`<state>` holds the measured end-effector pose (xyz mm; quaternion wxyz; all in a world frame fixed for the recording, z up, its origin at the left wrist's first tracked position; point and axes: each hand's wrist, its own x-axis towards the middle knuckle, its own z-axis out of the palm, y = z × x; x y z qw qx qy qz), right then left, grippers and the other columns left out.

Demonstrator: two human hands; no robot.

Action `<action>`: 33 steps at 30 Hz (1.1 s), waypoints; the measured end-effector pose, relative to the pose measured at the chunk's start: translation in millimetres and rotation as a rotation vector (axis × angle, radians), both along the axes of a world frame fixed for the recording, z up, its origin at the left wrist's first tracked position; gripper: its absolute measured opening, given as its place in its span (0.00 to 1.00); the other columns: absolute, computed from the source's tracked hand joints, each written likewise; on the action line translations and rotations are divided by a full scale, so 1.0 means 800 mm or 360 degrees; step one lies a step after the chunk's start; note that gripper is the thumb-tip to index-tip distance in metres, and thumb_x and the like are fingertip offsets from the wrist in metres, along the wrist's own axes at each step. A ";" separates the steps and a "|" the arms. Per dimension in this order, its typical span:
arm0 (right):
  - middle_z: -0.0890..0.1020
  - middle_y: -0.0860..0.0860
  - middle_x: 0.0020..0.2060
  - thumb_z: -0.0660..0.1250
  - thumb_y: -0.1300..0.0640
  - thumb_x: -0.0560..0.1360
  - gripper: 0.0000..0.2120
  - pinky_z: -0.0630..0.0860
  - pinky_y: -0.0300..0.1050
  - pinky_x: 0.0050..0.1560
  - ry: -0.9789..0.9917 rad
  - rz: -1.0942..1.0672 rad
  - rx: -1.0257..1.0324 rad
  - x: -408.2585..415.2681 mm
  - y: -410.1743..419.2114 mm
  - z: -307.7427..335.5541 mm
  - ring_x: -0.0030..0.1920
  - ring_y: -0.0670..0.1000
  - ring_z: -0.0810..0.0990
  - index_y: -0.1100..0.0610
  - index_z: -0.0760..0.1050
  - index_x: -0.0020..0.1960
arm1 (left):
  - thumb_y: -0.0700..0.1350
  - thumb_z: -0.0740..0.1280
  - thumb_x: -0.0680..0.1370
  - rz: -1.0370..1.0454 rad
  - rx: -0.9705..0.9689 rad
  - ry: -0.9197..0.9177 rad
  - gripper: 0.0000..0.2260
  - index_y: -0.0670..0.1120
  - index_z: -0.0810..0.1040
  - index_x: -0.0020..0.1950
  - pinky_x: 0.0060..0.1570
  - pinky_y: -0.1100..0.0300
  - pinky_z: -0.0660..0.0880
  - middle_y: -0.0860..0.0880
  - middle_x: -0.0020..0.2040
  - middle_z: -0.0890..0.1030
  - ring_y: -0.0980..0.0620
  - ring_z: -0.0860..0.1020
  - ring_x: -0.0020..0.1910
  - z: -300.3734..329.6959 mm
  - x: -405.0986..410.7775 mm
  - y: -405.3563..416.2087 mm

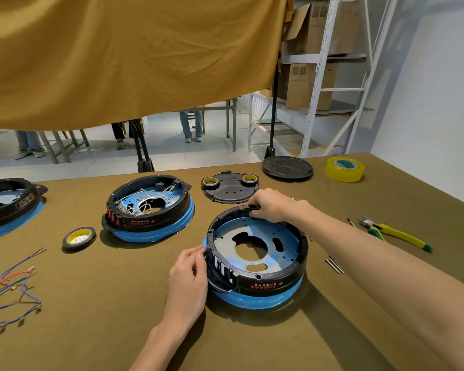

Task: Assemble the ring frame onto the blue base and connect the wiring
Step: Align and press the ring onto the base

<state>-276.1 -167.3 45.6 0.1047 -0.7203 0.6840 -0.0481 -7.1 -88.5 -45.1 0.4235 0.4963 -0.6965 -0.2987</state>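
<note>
A black ring frame (292, 274) sits on a blue base (257, 299) in front of me, with the blue perforated plate (225, 234) showing inside it. My left hand (188, 282) grips the frame's near-left side by the slotted switch panel. My right hand (271, 203) grips the far rim, fingers curled over a black tab. No wires are inside this unit. A bundle of loose coloured wires (14, 287) lies at the far left of the table.
A second unit with ring frame and white wiring (148, 207) stands behind left, a third (8, 207) at the left edge. Black tape roll (78, 238), black cover plate with two tape rolls (229, 188), round lid (287, 167), yellow tape (344, 169), pliers (394, 232), screws (334, 265).
</note>
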 end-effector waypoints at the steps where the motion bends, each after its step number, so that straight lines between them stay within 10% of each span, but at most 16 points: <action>1: 0.84 0.52 0.50 0.68 0.53 0.81 0.11 0.82 0.50 0.51 -0.0001 0.0008 -0.0009 0.000 0.001 0.000 0.49 0.53 0.82 0.52 0.83 0.61 | 0.49 0.57 0.86 -0.0006 0.0007 -0.0003 0.16 0.47 0.77 0.70 0.57 0.73 0.69 0.59 0.61 0.77 0.67 0.75 0.61 0.000 0.000 0.001; 11: 0.84 0.54 0.53 0.71 0.53 0.79 0.14 0.81 0.54 0.52 0.0169 -0.0012 -0.0091 0.005 0.014 -0.002 0.52 0.57 0.82 0.53 0.80 0.64 | 0.78 0.51 0.74 -0.0351 0.0180 -0.0177 0.40 0.58 0.58 0.81 0.68 0.60 0.66 0.63 0.68 0.63 0.64 0.64 0.69 0.001 0.010 -0.002; 16: 0.85 0.55 0.52 0.71 0.55 0.78 0.14 0.81 0.53 0.50 0.0184 -0.0069 -0.0139 0.004 0.018 -0.004 0.51 0.58 0.82 0.53 0.81 0.63 | 0.70 0.51 0.80 -0.0280 0.0229 -0.0078 0.12 0.81 0.58 0.63 0.54 0.69 0.69 0.65 0.59 0.69 0.74 0.68 0.61 0.003 0.008 -0.002; 22: 0.80 0.54 0.44 0.71 0.58 0.76 0.09 0.72 0.48 0.41 0.0152 -0.0158 -0.0155 0.004 0.027 -0.006 0.46 0.59 0.79 0.54 0.82 0.57 | 0.66 0.56 0.78 -0.0204 0.0222 0.0035 0.30 0.54 0.68 0.77 0.60 0.67 0.69 0.63 0.65 0.73 0.69 0.71 0.63 0.009 0.011 0.003; 33: 0.82 0.58 0.50 0.68 0.58 0.79 0.08 0.77 0.50 0.44 0.0237 -0.0203 -0.0281 0.009 0.047 -0.020 0.48 0.60 0.79 0.58 0.77 0.57 | 0.55 0.65 0.82 -0.0226 0.0432 0.0116 0.23 0.51 0.69 0.77 0.46 0.76 0.71 0.59 0.63 0.76 0.64 0.74 0.60 0.016 0.015 -0.003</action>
